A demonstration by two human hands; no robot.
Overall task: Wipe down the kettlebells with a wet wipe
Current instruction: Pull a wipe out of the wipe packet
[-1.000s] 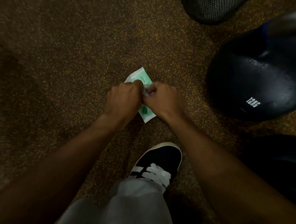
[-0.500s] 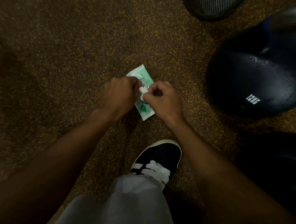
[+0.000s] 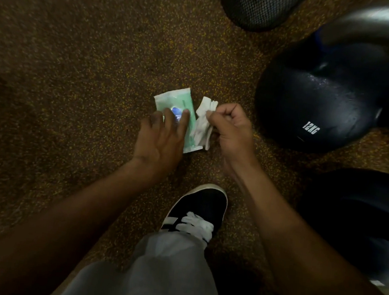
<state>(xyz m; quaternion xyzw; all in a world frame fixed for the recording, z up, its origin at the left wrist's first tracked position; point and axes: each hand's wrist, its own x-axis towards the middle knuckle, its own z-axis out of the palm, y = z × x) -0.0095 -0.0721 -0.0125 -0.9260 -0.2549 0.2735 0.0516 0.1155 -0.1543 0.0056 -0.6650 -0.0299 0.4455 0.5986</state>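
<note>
A green and white pack of wet wipes [image 3: 170, 100] lies on the speckled floor in the middle of the view. My left hand [image 3: 161, 135] lies over it with straight fingers pressing its top. Just to the right, my right hand [image 3: 230, 129] pinches a crumpled white wet wipe [image 3: 202, 123] that hangs free beside the pack. A black kettlebell [image 3: 317, 106] marked 12KG stands at the right, its blurred grey handle [image 3: 387, 24] arching above. My right hand is a short way left of it.
A black mesh bin [image 3: 259, 2] stands at the top centre. A second dark rounded object [image 3: 357, 218] sits at the right below the kettlebell. My black shoe with white laces [image 3: 197, 212] and grey trouser leg are below the hands.
Both hands were bunched together over the pack. The right hand has since drawn a wipe out to the right, and the left hand has flattened onto the pack.
</note>
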